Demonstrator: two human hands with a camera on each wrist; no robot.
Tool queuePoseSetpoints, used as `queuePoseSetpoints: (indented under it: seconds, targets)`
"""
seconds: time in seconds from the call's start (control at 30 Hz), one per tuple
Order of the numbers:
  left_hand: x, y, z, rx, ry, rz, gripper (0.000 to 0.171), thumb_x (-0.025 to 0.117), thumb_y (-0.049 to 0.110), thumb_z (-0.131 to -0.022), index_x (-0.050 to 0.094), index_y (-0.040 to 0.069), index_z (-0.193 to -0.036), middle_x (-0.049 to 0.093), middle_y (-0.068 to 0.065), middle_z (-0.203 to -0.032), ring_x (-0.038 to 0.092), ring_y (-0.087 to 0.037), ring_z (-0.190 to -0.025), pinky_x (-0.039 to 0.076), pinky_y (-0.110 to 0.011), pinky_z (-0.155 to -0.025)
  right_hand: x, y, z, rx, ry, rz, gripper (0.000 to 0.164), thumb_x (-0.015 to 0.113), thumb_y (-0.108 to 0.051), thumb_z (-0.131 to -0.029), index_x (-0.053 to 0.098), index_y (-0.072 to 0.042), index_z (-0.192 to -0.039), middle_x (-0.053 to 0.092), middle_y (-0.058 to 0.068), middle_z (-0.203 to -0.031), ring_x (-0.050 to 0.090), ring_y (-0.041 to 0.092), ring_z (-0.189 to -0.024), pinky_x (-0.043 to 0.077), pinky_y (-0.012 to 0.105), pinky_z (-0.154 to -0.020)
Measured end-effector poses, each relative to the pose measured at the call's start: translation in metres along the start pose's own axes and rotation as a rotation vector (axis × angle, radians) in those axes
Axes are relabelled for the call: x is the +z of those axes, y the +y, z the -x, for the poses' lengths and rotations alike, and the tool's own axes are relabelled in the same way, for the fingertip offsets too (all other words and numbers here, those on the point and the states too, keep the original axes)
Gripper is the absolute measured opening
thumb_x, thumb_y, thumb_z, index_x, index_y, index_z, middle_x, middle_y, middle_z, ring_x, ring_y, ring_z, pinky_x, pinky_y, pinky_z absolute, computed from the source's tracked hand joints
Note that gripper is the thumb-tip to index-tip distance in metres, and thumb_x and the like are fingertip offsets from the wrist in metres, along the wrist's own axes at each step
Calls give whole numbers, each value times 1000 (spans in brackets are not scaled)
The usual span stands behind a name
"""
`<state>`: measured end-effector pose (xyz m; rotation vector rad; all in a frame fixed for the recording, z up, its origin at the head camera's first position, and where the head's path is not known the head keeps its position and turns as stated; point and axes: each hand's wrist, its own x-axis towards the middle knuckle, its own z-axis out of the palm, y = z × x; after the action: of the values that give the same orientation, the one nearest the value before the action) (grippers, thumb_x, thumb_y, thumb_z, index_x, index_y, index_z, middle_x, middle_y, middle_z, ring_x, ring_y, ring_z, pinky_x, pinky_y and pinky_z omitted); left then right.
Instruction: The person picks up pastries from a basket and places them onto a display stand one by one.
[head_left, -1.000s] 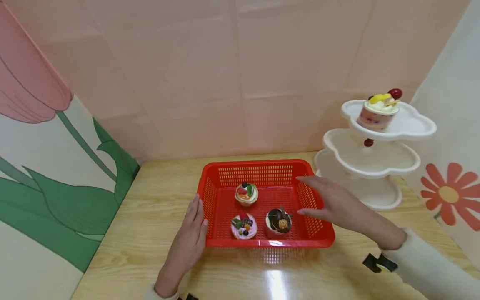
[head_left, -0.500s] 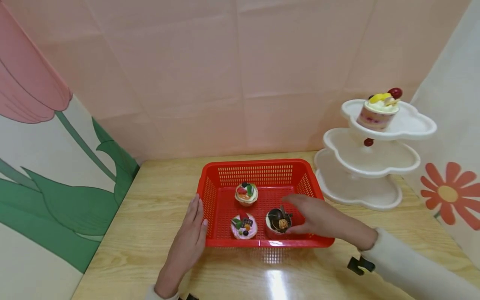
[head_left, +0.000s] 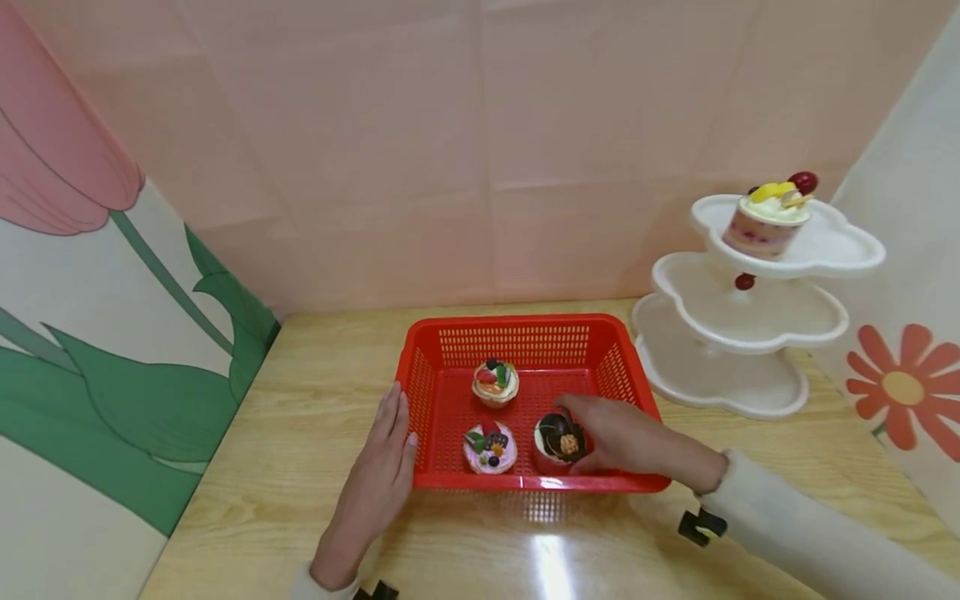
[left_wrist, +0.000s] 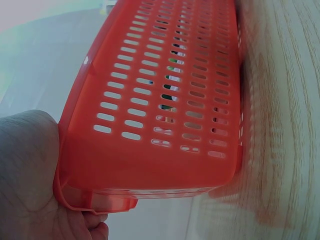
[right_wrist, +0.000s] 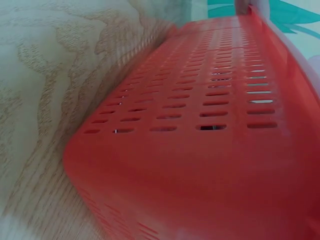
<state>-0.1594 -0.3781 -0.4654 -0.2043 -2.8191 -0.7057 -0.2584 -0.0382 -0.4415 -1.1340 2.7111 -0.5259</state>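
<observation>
There are four cakes (head_left: 491, 450), one red basket (head_left: 472, 482), one three-tiered stand (head_left: 780, 317) and two pictured flowers (head_left: 903, 387).

The person wears a plain, off-white, long fabric sleeve (head_left: 798, 521) on the right arm, ending in a cuff at the wrist, with the right hand (head_left: 628, 435) bare. A small, black, angular, notched mount (head_left: 692, 528) sits at the near side of that cuff, a pale yellowish patch showing in its notch. At left near, a matching off-white cuff (head_left: 321, 585) borders the bare left hand (head_left: 375, 479), beside a black, block-shaped piece (head_left: 385, 591), partly cut off.
</observation>
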Motion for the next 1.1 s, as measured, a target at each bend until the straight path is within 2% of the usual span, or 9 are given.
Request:
queuePoseSetpoints:
  seconds: [0.1, 0.27, 0.4, 0.53, 0.63, 0.77, 0.97, 1.1]
  targets:
    - [0, 0, -1, 3, 2, -3, 57, 42, 23, -110, 24, -2, -158, 9, -9, -170, 7, -21, -156, 24, -48, -121, 0, 0, -1, -8, -8, -14, 79, 96, -29, -68, 55, -6, -131, 68, 4, -111, 65, 20, -95, 58, 44, -81]
    - [0, 0, -2, 7, 8, -5, 57, 45, 19, -109, 24, -2, -158, 9, -8, -170, 7, -22, -156, 24, -49, -121, 3, 3, -4, -35, -11, -66, 68, 94, -20, -71, 56, -11, -126, 69, 0, -105, 66, 18, -93, 58, 42, -81]
    - [-1, 1, -2, 8, 12, 4, 57, 45, 19, -109, 24, -1, -158, 9, -8, -170, 5, -19, -156, 23, -48, -121, 6, 5, -6, -21, -12, -94, 63, 93, -23, -73, 56, -14, -124, 70, -2, -104, 67, 15, -92, 58, 40, -81]
    - [0, 0, -1, 8, 17, 9, 57, 45, 18, -109, 24, -1, -158, 10, -9, -170, 6, -19, -156, 23, -48, -121, 9, 6, -7, -1, 4, -68, 66, 94, -31, -71, 55, -12, -120, 69, -2, -97, 65, 12, -84, 57, 36, -72]
    - [1, 0, -1, 7, 17, 12, 57, 45, 19, -109, 24, -1, -158, 10, -9, -170, 6, -19, -156, 23, -49, -121, 10, 6, -8, 13, 4, -52, 76, 96, -32, -69, 53, -7, -126, 68, 0, -96, 64, 13, -82, 56, 36, -71]
    - [1, 0, -1, 3, 14, 12, 57, 45, 19, -109, 24, -1, -158, 9, -9, -170, 5, -19, -156, 23, -49, -121, 11, 7, -10, -7, -11, -83, 83, 95, -25, -69, 51, -5, -137, 70, 4, -107, 66, 18, -92, 58, 42, -79]
    - [1, 0, -1, -1, 9, 15, 57, 45, 19, -109, 24, -1, -158, 9, -8, -170, 6, -19, -156, 23, -49, -121, 11, 10, -12, -68, -14, -160, 69, 94, -15, -70, 59, -12, -130, 70, -3, -111, 66, 18, -101, 57, 43, -88]
    - [0, -1, -2, 3, 11, 18, 57, 45, 19, -109, 24, -2, -158, 9, -9, -170, 7, -22, -156, 23, -50, -121, 10, 10, -13, -74, -27, -173, 72, 93, -15, -71, 59, -9, -134, 68, 0, -119, 65, 21, -107, 55, 47, -93]
